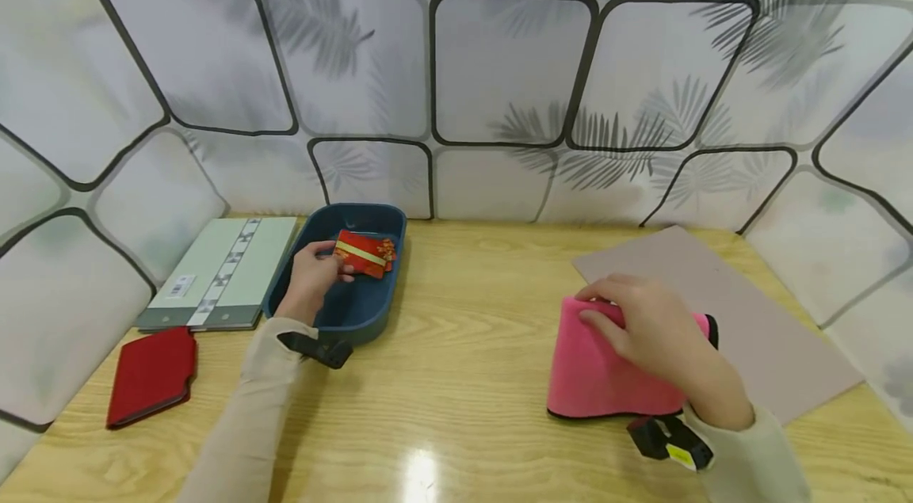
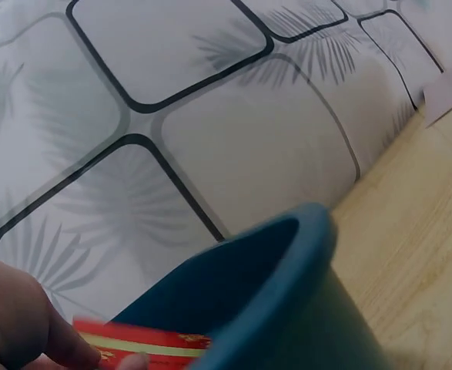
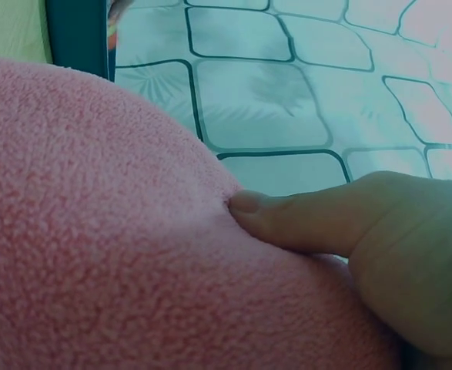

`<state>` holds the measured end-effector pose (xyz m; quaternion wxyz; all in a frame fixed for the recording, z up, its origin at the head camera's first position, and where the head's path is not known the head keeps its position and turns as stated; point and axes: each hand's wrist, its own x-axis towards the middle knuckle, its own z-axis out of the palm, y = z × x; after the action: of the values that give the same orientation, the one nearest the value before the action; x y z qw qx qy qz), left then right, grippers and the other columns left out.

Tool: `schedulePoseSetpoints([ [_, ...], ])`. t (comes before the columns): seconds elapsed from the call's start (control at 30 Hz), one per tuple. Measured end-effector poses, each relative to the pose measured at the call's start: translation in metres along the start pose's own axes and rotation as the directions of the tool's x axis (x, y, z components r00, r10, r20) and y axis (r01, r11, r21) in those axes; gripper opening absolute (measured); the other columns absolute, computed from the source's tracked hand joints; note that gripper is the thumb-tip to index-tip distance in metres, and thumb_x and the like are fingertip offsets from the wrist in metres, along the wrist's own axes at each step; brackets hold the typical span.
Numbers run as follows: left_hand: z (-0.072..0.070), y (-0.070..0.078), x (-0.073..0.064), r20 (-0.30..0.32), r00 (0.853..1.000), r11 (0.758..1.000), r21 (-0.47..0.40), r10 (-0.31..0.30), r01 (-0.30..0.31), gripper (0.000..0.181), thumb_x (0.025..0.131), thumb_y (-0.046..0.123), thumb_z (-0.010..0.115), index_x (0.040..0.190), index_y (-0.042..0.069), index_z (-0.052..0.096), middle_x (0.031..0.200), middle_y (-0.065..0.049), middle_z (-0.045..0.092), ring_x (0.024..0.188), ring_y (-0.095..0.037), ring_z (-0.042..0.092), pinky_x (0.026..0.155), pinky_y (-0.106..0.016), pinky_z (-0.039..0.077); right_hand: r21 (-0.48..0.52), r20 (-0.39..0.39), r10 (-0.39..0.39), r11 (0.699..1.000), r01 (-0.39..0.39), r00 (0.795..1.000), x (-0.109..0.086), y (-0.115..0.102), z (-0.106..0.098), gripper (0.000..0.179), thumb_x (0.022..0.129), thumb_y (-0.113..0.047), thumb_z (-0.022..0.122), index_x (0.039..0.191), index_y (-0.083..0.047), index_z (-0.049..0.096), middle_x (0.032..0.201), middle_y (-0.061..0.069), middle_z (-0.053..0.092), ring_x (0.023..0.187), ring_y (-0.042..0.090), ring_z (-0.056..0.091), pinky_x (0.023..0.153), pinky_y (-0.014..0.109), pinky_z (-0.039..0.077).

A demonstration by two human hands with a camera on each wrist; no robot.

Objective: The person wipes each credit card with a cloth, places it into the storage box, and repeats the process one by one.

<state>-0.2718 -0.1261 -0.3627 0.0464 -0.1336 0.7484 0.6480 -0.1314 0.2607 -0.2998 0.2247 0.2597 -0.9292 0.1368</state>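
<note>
Over the blue plastic bin [image 1: 364,322], my left hand [image 1: 314,273] pinches red envelopes [image 1: 362,253] with a gold band and gold print. In the left wrist view, thumb and fingers hold the red envelopes [image 2: 152,343] beside the bin's wall [image 2: 287,293]; whether they touch the bin floor I cannot tell. At the right, my right hand [image 1: 652,329] grips the top edge of a pink fleecy cloth [image 1: 606,376] with black trim, folded over. Its thumb [image 3: 279,220] presses into the pink cloth [image 3: 118,223] in the right wrist view; the other fingers are mostly hidden behind it.
A pale green binder or folder [image 1: 214,265] lies left of the bin, partly under its edge. Nearer the front is a red notebook-like case [image 1: 153,376]. A greyish-pink flat sheet [image 1: 742,305] lies under and behind the right hand. A patterned wall [image 1: 499,67] bounds the table's back.
</note>
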Motion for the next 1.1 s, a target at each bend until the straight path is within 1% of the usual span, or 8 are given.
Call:
schedulePoseSetpoints([
  [0.13, -0.002, 0.000, 0.000, 0.069, 0.997, 0.999, 0.031, -0.017, 0.015, 0.055, 0.099, 0.002, 0.041, 0.150, -0.003, 0.020, 0.126, -0.028, 0.054, 0.067, -0.002, 0.065, 0.074, -0.024, 0.058, 0.016, 0.037, 0.030, 0.999, -0.030, 0.999, 0.000, -0.003, 0.000, 0.018, 0.075, -0.013, 0.081, 0.091, -0.015, 0.073, 0.082, -0.007, 0.068, 0.070, 0.009, 0.059, 0.061, 0.031, 0.049],
  [0.23, -0.005, 0.000, 0.000, 0.095, 0.995, 0.994, 0.101, -0.041, 0.032, 0.058, 0.102, 0.009, 0.040, 0.152, -0.001, 0.014, 0.140, -0.030, 0.045, 0.089, -0.015, 0.070, 0.089, -0.031, 0.055, 0.020, 0.049, 0.037, 0.999, -0.038, 0.998, 0.001, -0.003, 0.001, 0.018, 0.075, -0.013, 0.081, 0.092, -0.015, 0.073, 0.082, -0.007, 0.068, 0.070, 0.009, 0.058, 0.063, 0.032, 0.049],
  [0.37, -0.006, 0.000, -0.001, 0.068, 0.997, 0.977, 0.211, -0.036, 0.020, 0.063, 0.101, 0.016, 0.043, 0.153, -0.002, 0.011, 0.142, -0.030, 0.043, 0.115, -0.032, 0.060, 0.098, -0.040, 0.050, 0.027, 0.080, 0.052, 0.998, -0.055, 0.995, 0.004, -0.003, 0.001, 0.018, 0.077, -0.014, 0.080, 0.094, -0.015, 0.073, 0.084, -0.006, 0.068, 0.073, 0.011, 0.060, 0.065, 0.034, 0.050],
  [0.6, -0.002, 0.003, -0.013, 0.019, 0.999, 0.905, 0.422, 0.051, -0.054, 0.062, 0.098, 0.023, 0.051, 0.149, -0.001, 0.025, 0.139, -0.029, 0.042, 0.121, -0.041, 0.051, 0.100, -0.049, 0.045, 0.046, 0.062, 0.039, 0.998, -0.042, 0.997, -0.001, -0.010, -0.008, 0.021, 0.074, -0.014, 0.082, 0.093, -0.018, 0.073, 0.089, -0.008, 0.070, 0.081, 0.013, 0.064, 0.071, 0.035, 0.053],
  [0.73, -0.001, 0.005, -0.020, 0.018, 0.993, 0.879, 0.463, 0.114, -0.110, 0.055, 0.097, 0.024, 0.053, 0.143, -0.001, 0.035, 0.144, -0.027, 0.040, 0.127, -0.041, 0.044, 0.102, -0.051, 0.044, 0.104, 0.008, -0.018, 0.994, 0.017, 1.000, -0.003, -0.016, -0.013, 0.026, 0.071, -0.012, 0.083, 0.093, -0.022, 0.072, 0.088, -0.015, 0.069, 0.080, 0.004, 0.062, 0.072, 0.019, 0.049],
  [0.83, 0.000, 0.008, -0.026, 0.040, 0.984, 0.878, 0.447, 0.171, -0.171, 0.050, 0.097, 0.023, 0.055, 0.139, 0.000, 0.040, 0.142, -0.026, 0.044, 0.125, -0.040, 0.048, 0.099, -0.050, 0.047, 0.183, 0.065, -0.013, 0.983, 0.001, 0.998, -0.001, -0.019, -0.014, 0.026, 0.076, -0.014, 0.081, 0.095, -0.028, 0.071, 0.086, -0.021, 0.065, 0.077, -0.002, 0.058, 0.071, 0.014, 0.046],
  [0.93, 0.000, 0.011, -0.033, 0.096, 0.969, 0.865, 0.436, 0.227, -0.246, 0.049, 0.096, 0.023, 0.058, 0.136, 0.000, 0.042, 0.137, -0.025, 0.048, 0.119, -0.038, 0.053, 0.092, -0.047, 0.050, 0.280, 0.248, -0.002, 0.958, -0.069, 0.969, 0.003, -0.023, -0.009, 0.015, 0.087, -0.025, 0.072, 0.100, -0.031, 0.069, 0.084, -0.024, 0.062, 0.075, -0.005, 0.055, 0.068, 0.017, 0.047],
  [1.1, 0.005, 0.013, -0.044, 0.203, 0.938, 0.815, 0.465, 0.281, -0.345, 0.055, 0.093, 0.028, 0.063, 0.135, 0.000, 0.042, 0.125, -0.025, 0.056, 0.107, -0.034, 0.060, 0.078, -0.039, 0.055, 0.430, 0.490, -0.037, 0.879, -0.205, 0.871, 0.012, -0.025, 0.010, 0.016, 0.095, -0.030, 0.061, 0.107, -0.023, 0.069, 0.091, -0.015, 0.066, 0.080, 0.000, 0.057, 0.071, 0.021, 0.049],
])
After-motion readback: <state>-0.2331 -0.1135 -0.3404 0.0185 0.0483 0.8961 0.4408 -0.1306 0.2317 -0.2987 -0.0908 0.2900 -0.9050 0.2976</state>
